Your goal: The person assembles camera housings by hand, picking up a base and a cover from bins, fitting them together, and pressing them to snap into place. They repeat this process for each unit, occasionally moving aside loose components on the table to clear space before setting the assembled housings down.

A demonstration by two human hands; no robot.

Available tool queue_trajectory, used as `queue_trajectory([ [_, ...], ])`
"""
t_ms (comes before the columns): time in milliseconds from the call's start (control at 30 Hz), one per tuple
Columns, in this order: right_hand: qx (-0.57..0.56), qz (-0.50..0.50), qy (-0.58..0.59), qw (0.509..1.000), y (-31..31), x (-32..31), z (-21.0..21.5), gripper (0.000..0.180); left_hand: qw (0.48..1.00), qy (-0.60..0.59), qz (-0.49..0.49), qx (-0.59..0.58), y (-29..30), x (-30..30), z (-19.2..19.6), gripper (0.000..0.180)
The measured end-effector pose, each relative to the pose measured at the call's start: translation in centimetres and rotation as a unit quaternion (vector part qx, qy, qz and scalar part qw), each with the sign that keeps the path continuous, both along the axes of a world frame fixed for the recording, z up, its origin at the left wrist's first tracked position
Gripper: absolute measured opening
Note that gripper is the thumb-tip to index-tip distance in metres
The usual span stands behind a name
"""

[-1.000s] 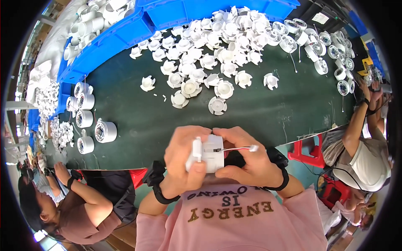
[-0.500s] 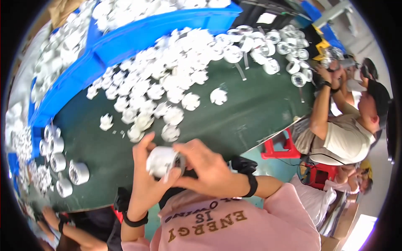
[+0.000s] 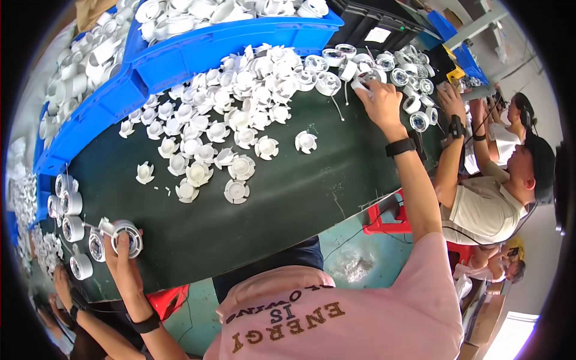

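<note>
At the table's left side my left hand (image 3: 125,267) grips a white round housing (image 3: 137,247) with a ring-shaped open face, the thumb across its front. More white round housings stand beside it, one of them (image 3: 81,267) near the table edge. My right arm stretches to the far right, where my right hand (image 3: 384,107) closes on a white round housing (image 3: 377,73) in a cluster of similar ones. Its fingertips are partly hidden there. Between the hands lies a heap of white finned caps (image 3: 242,120), with single caps (image 3: 237,191) in front.
Blue bins (image 3: 192,55) filled with white parts line the far side of the dark green table (image 3: 288,198). Behind the housings stands a black crate (image 3: 366,30). Co-workers' hands (image 3: 451,103) work at the right; another person's hand (image 3: 63,288) is at the lower left.
Both hands were together at the near middle around a white cylindrical part. They have parted: the left moved left with a white housing, the right reached far right to the housing cluster.
</note>
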State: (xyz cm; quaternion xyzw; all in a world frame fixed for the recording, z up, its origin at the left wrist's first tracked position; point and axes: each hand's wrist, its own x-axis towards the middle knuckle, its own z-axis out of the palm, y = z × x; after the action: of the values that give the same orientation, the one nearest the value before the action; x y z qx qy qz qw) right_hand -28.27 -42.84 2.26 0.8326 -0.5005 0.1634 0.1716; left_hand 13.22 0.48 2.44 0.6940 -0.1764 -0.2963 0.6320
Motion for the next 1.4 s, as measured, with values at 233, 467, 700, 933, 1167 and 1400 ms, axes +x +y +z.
queue_trajectory([
  [233,0.073,0.082,-0.122,0.986,7.8,3.3,1.4,0.039,0.991,-0.112,0.008,0.078,1.1,2.3,0.4,0.043],
  [467,0.261,0.247,-0.288,0.888,13.2,5.6,-1.2,0.046,0.976,-0.151,0.055,0.148,0.8,3.5,-0.3,0.054],
  [700,0.234,0.272,-0.221,0.907,13.8,6.2,-1.6,0.046,0.770,-0.596,0.087,0.209,1.1,1.7,0.1,0.045],
  [933,0.225,0.262,-0.182,0.921,13.7,6.6,-1.7,0.046,0.701,-0.656,-0.053,0.274,-1.1,-0.8,-0.1,0.051],
  [1167,0.134,0.263,-0.071,0.953,14.4,8.1,-0.6,0.053,0.656,-0.687,-0.021,0.312,-2.2,0.5,0.0,0.057],
  [1400,0.166,0.269,-0.167,0.934,15.9,8.9,3.5,0.076,0.905,-0.346,-0.248,-0.029,-6.6,-11.5,5.1,0.055],
])
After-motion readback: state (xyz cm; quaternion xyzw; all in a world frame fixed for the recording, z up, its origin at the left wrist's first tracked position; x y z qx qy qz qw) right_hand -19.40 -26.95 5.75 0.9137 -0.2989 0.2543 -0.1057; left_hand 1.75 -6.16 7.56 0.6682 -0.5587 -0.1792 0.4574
